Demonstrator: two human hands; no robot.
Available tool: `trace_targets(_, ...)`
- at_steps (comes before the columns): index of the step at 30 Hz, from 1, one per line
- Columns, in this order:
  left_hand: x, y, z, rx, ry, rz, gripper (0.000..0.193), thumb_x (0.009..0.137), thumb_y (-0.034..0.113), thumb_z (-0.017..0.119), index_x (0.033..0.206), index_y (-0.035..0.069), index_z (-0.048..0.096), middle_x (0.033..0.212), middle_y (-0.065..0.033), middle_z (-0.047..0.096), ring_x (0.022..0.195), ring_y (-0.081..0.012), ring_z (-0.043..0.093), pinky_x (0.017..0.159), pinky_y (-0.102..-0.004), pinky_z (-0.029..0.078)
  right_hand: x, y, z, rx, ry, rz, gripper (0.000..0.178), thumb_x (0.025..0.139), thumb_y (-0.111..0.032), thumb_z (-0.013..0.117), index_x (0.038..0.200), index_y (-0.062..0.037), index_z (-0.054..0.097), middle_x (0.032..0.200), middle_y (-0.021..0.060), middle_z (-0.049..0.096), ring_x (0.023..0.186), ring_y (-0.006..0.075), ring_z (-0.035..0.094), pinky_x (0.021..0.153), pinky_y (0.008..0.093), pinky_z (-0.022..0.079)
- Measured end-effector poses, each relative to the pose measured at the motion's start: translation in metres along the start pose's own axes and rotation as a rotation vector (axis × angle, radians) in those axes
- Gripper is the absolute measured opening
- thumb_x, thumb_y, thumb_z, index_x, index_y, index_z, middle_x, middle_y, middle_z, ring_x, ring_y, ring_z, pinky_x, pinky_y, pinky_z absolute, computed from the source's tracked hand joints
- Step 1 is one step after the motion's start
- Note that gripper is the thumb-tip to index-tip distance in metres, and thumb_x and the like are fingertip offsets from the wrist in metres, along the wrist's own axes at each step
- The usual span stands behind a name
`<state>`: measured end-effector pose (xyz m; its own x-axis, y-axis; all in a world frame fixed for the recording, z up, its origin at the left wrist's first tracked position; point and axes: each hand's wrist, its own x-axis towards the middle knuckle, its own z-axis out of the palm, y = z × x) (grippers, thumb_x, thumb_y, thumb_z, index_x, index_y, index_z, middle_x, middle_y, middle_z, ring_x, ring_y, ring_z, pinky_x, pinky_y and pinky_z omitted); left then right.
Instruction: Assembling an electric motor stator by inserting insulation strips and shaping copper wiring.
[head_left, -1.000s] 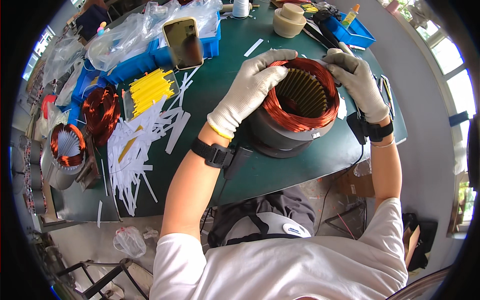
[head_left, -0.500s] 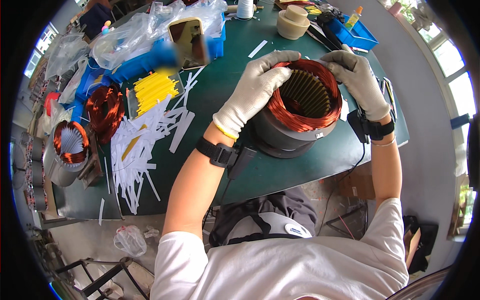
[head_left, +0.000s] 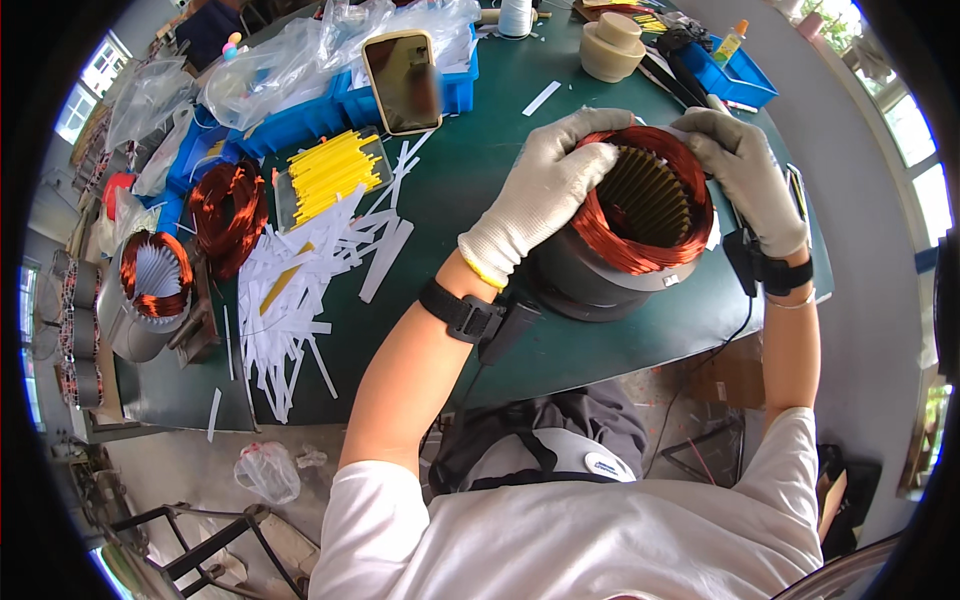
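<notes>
A motor stator (head_left: 595,280) with a dark grey housing stands upright on the green table in front of me. A thick ring of copper winding (head_left: 640,258) rises from its top, around a slotted bore. My left hand (head_left: 550,185), in a white knit glove, grips the ring's left side, the thumb over the inner edge and the fingers behind. At the far right of the ring, my gloved right hand (head_left: 748,170) curls its fingers over the winding. Its fingertips are partly hidden behind the copper.
White paper strips (head_left: 290,310) and yellow sticks (head_left: 335,175) lie to the left, beside loose copper coils (head_left: 228,215) and another wound stator (head_left: 155,285). A phone (head_left: 402,85) leans against blue bins (head_left: 300,125). Behind the stator are a cream plastic piece (head_left: 610,48) and a blue tray (head_left: 745,80).
The whole view has shifted, so the scene sits slightly farther right and lower. Both hands stay on the copper winding, with only slight changes in the fingers.
</notes>
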<state>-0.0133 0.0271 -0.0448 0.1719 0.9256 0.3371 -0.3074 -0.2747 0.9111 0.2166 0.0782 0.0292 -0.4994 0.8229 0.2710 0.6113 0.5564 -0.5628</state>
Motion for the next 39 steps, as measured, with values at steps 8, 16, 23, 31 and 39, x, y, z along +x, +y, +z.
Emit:
trace_targets(8, 0.004, -0.007, -0.005, 0.021, -0.002, -0.012, 0.031, 0.096, 0.008, 0.056, 0.125, 0.002, 0.065, 0.082, 0.0051, 0.056, 0.068, -0.0011, 0.046, 0.062, -0.0176, 0.04, -0.001, -0.017, 0.022, -0.325, 0.102, -0.123, 0.021, 0.1, -0.009, 0.051, 0.109, 0.0013, 0.067, 0.103, 0.0151, 0.068, 0.099, 0.0291, 0.064, 0.108, 0.0359, 0.04)
trace_targets(16, 0.009, -0.017, -0.008, 0.232, 0.083, 0.247, 0.031, 0.088, 0.011, 0.058, 0.114, -0.005, 0.066, 0.102, -0.0157, 0.067, 0.084, -0.0225, 0.065, 0.081, -0.0331, 0.053, -0.002, -0.007, 0.031, -0.016, 0.141, 0.222, 0.023, 0.103, -0.011, 0.047, 0.113, 0.0025, 0.063, 0.106, 0.011, 0.068, 0.104, 0.0178, 0.062, 0.1, 0.0305, 0.046)
trace_targets(23, 0.007, -0.022, -0.006, 0.221, 0.118, 0.234, 0.035, 0.084, 0.017, 0.061, 0.114, 0.001, 0.068, 0.113, -0.0209, 0.064, 0.107, -0.0385, 0.058, 0.099, -0.0473, 0.045, -0.011, 0.008, 0.03, 0.063, 0.185, 0.28, 0.026, 0.107, -0.017, 0.045, 0.12, -0.0012, 0.061, 0.11, 0.0087, 0.066, 0.1, 0.0127, 0.061, 0.094, 0.0267, 0.048)
trace_targets(31, 0.007, -0.03, 0.0, 0.251, 0.22, 0.333, 0.035, 0.081, 0.016, 0.062, 0.113, 0.0, 0.066, 0.111, -0.0203, 0.064, 0.105, -0.0374, 0.057, 0.097, -0.0479, 0.044, -0.017, 0.012, 0.03, 0.076, 0.213, 0.33, 0.028, 0.107, -0.02, 0.046, 0.124, -0.0024, 0.059, 0.11, 0.0086, 0.064, 0.096, 0.0122, 0.064, 0.088, 0.0258, 0.053)
trace_targets(39, 0.007, -0.033, 0.003, 0.264, 0.248, 0.367, 0.035, 0.082, 0.017, 0.063, 0.112, 0.001, 0.065, 0.111, -0.0201, 0.063, 0.104, -0.0377, 0.057, 0.094, -0.0482, 0.046, -0.018, 0.013, 0.031, 0.03, 0.224, 0.325, 0.03, 0.107, -0.024, 0.046, 0.124, -0.0025, 0.058, 0.109, 0.0092, 0.065, 0.093, 0.0124, 0.064, 0.087, 0.0257, 0.053)
